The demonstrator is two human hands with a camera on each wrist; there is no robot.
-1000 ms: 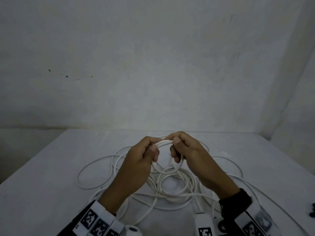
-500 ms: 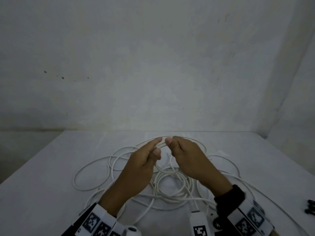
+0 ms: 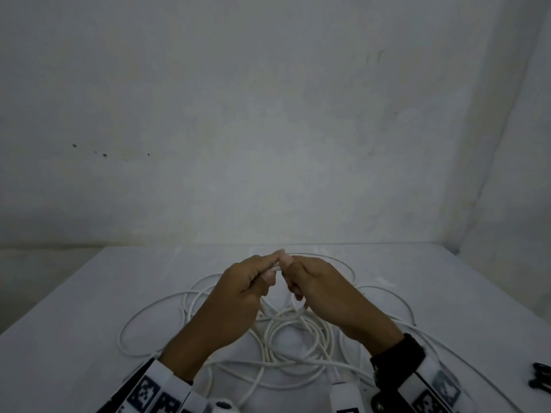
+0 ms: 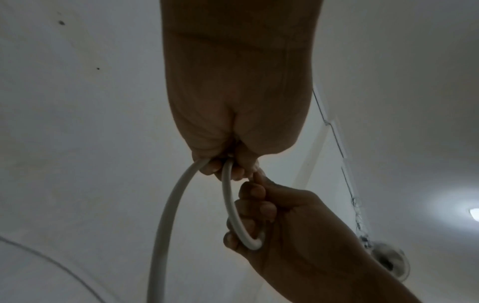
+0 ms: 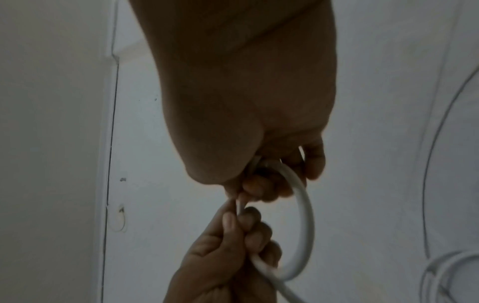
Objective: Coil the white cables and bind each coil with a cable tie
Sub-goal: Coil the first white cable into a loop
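A long white cable [image 3: 185, 305] lies in loose tangled loops on the white table [image 3: 74, 338]. Both hands hold a short stretch of it raised above the pile, index fingertips touching. My left hand [image 3: 262, 268] pinches the cable between thumb and forefinger, the other fingers curled round it. My right hand [image 3: 293, 265] grips the same stretch right beside it. In the left wrist view a small cable loop [image 4: 229, 205] runs from the left hand [image 4: 228, 168] into the curled right hand [image 4: 256, 215]. The right wrist view shows this loop [image 5: 307, 215] between the two fists.
Black cable ties [image 3: 541, 380] lie at the table's right edge. A white plug block [image 3: 343, 394] sits at the near edge between my wrists. A bare wall stands behind the table, and another closes in on the right.
The two hands have closed in until their fingertips touch. The loop that hung open below them a second ago is now drawn small and mostly hidden by the hands.
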